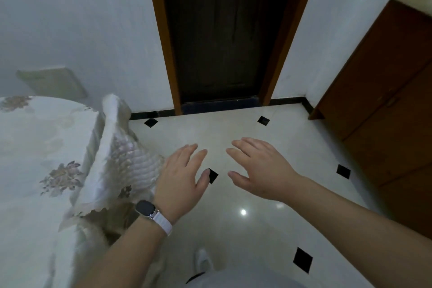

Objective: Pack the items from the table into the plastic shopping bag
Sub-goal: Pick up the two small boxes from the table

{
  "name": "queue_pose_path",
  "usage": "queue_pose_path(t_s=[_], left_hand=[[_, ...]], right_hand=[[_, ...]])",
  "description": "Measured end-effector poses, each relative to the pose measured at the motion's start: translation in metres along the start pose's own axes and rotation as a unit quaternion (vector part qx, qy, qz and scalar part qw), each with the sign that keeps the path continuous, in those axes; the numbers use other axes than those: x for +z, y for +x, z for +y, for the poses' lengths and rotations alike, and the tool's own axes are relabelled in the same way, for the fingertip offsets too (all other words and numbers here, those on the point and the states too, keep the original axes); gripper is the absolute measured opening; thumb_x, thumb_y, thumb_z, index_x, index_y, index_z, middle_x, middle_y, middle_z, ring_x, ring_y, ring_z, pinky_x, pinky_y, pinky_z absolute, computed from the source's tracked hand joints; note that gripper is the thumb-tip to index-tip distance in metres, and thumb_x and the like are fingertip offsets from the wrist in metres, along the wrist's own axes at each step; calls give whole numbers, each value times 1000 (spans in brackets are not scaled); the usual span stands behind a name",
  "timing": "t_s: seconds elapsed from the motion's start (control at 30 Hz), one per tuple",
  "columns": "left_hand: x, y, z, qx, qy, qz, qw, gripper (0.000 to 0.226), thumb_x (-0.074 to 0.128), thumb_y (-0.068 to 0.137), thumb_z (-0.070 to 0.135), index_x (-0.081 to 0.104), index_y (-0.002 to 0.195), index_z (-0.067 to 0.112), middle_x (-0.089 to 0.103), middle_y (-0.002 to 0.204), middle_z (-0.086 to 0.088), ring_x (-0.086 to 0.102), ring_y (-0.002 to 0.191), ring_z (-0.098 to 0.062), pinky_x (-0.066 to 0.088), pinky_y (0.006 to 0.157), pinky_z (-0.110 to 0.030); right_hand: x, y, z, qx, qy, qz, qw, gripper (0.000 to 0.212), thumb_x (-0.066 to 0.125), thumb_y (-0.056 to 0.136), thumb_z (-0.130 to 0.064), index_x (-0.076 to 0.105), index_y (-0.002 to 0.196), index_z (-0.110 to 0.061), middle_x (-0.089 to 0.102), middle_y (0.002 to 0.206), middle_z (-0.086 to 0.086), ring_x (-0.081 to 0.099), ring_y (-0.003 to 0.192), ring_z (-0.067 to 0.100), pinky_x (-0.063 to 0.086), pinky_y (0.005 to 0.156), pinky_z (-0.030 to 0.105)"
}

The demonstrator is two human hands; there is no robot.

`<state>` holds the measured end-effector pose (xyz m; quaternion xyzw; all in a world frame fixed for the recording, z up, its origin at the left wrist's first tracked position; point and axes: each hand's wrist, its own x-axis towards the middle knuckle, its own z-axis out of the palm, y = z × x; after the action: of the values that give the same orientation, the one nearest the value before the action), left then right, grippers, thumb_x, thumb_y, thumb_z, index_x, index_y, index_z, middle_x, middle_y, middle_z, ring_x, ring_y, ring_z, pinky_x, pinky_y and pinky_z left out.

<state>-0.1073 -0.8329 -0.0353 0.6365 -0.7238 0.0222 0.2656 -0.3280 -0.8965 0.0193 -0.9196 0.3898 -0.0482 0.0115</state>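
My left hand (181, 174) and my right hand (259, 167) are both held out palm down over the tiled floor, fingers spread, with nothing in either. A watch with a white strap sits on my left wrist. The table (30, 138) is at the left, under a white floral cloth whose corner hangs down beside my left hand. No plastic shopping bag and no items show on the visible part of the table.
A dark wooden door (224, 37) in an orange-brown frame stands straight ahead. A brown wooden cabinet (385, 100) lines the right side. The glossy white floor (245, 224) has small black diamond inlays. My white shoe (203, 262) shows below.
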Motion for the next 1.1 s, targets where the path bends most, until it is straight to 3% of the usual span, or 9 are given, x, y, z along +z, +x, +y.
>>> queue_pose_path(t_s=[0.3,0.57,0.87,1.1], left_hand=[[21,110,-55,-7,10,-15,1000,45,54,92,38,59,131,15,59,134,-11,54,125,-31,47,100,-50],[66,189,-105,-65,54,-33,996,45,56,91,38,61,129,14,60,133,-12,55,122,-32,47,101,-48],[68,290,-139,-186,157,30,969,40,60,88,33,65,122,12,63,126,-12,59,116,-33,48,93,-44],[40,268,-173,-338,209,51,916,42,58,87,35,64,122,13,61,128,-12,57,117,-34,49,94,-48]], right_hand=[[6,107,50,17,16,-4,1000,57,39,91,-54,51,136,-21,52,140,3,44,132,25,37,108,40],[39,219,124,-36,55,-7,998,58,38,92,-54,54,134,-18,54,138,6,49,128,27,38,106,41],[43,381,192,-198,99,-14,975,59,37,92,-56,53,136,-19,51,140,4,45,130,25,34,108,39],[51,474,146,-343,129,-10,930,56,44,90,-54,57,130,-17,55,136,6,48,126,28,40,103,43]])
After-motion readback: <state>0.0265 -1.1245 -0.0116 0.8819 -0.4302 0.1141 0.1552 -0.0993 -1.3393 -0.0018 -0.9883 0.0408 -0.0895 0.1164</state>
